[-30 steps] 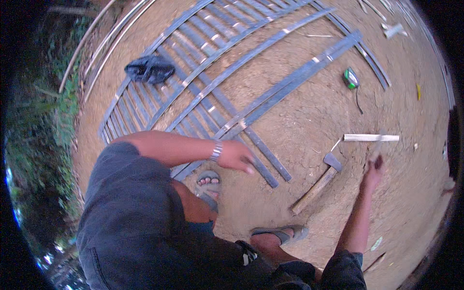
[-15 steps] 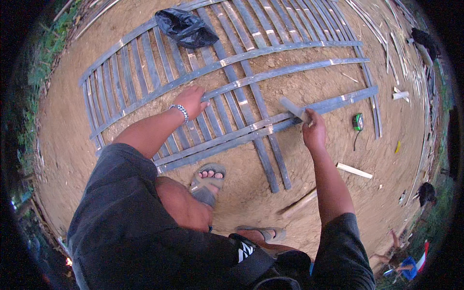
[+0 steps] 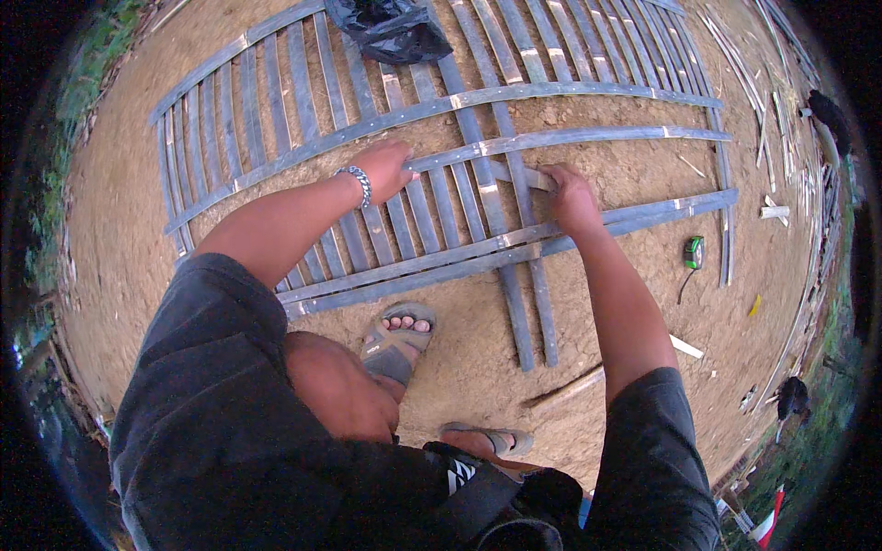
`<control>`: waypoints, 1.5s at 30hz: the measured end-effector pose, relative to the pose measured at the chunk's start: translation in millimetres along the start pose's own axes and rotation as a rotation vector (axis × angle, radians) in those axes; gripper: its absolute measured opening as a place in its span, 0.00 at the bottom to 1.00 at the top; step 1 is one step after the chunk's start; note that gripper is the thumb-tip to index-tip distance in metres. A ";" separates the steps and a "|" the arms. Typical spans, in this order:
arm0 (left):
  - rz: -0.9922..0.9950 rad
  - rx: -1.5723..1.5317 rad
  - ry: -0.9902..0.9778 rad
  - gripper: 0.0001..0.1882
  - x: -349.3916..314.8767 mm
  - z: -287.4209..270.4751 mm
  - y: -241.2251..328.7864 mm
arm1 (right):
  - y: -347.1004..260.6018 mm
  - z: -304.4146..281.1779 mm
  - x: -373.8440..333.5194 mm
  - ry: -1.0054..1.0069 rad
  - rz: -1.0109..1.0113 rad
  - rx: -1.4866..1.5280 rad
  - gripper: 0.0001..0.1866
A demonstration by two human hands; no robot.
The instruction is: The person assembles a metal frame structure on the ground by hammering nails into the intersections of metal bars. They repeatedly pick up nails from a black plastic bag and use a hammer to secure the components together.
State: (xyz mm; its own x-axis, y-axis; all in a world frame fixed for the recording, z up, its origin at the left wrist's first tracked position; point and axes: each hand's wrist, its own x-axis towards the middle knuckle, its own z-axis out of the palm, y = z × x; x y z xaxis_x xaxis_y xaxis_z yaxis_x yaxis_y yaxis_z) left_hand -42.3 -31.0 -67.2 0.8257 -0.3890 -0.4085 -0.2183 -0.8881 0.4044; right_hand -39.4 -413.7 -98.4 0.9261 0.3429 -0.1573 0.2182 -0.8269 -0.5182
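Observation:
A lattice panel of grey-blue bamboo slats (image 3: 386, 121) lies on the dirt in front of me. My left hand (image 3: 384, 168) is closed round the left end of a loose-looking cross slat (image 3: 588, 140) that lies over the uprights. In my right hand (image 3: 571, 197) is a short, flat, blade-like piece (image 3: 525, 177); its exact kind is unclear. Its far end reaches the uprights just below that cross slat. Below my hands, a doubled pair of cross slats (image 3: 441, 261) runs along the panel's near side, with two longer uprights (image 3: 516, 317) sticking out toward me.
A black plastic bag (image 3: 390, 29) rests on the panel's far part. To the right lie a green tape measure (image 3: 694, 252), a yellow scrap (image 3: 755, 305) and pale bamboo strips (image 3: 749, 78). My sandalled foot (image 3: 404, 340) is close to the near cross slats. A dark bird-like shape (image 3: 793, 398) is farther right.
My right hand has moved up and left, bringing the flat piece from the near cross slats to just under the held slat. The left hand keeps its grip. The whole view has shifted slightly.

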 end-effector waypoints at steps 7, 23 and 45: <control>0.021 -0.034 0.046 0.19 2.3 6.9 -5.9 | -16.1 17.1 21.8 0.021 0.049 0.098 0.21; 0.020 -0.010 0.039 0.18 2.2 6.2 -7.1 | -14.4 35.5 17.5 0.093 0.314 0.232 0.16; 0.070 -0.079 0.268 0.19 12.6 34.6 -2.0 | -103.0 75.3 -293.5 0.079 0.375 0.006 0.32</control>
State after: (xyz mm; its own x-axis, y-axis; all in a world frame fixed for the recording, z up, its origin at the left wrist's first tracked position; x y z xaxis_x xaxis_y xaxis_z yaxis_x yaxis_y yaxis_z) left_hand -49.5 -42.6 -101.5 0.9204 -0.3607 -0.1511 -0.2469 -0.8357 0.4905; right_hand -356.9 -395.5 -62.1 0.9621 -0.0180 -0.2720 -0.1415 -0.8858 -0.4419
